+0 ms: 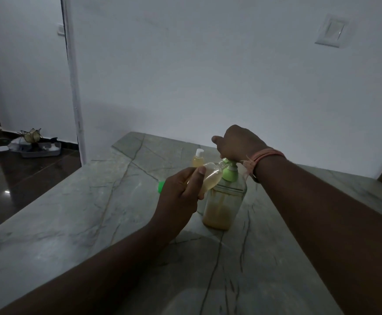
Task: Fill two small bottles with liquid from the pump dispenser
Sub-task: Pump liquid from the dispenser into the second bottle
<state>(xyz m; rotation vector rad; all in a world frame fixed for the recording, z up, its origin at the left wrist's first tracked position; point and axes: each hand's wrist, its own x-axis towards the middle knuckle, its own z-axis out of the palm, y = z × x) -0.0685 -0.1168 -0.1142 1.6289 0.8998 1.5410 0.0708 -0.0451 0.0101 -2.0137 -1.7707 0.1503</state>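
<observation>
A clear pump dispenser (225, 201) with a green pump head and yellowish liquid in its lower part stands on the marble counter (71, 223). My right hand (237, 143) rests on top of the pump head, pressing down. My left hand (181, 192) grips a small clear bottle (210, 178), tilted with its open mouth at the pump's nozzle; some yellowish liquid lies inside it. A green cap (161, 186) shows just left of my left hand. A second small bottle (198, 159) with a white cap and yellow liquid stands upright behind the dispenser.
A white wall runs close behind the counter, with a switch plate (332, 30) at the upper right. The counter's left edge drops to a dark floor, where a tray of small items (40, 147) sits near a doorway.
</observation>
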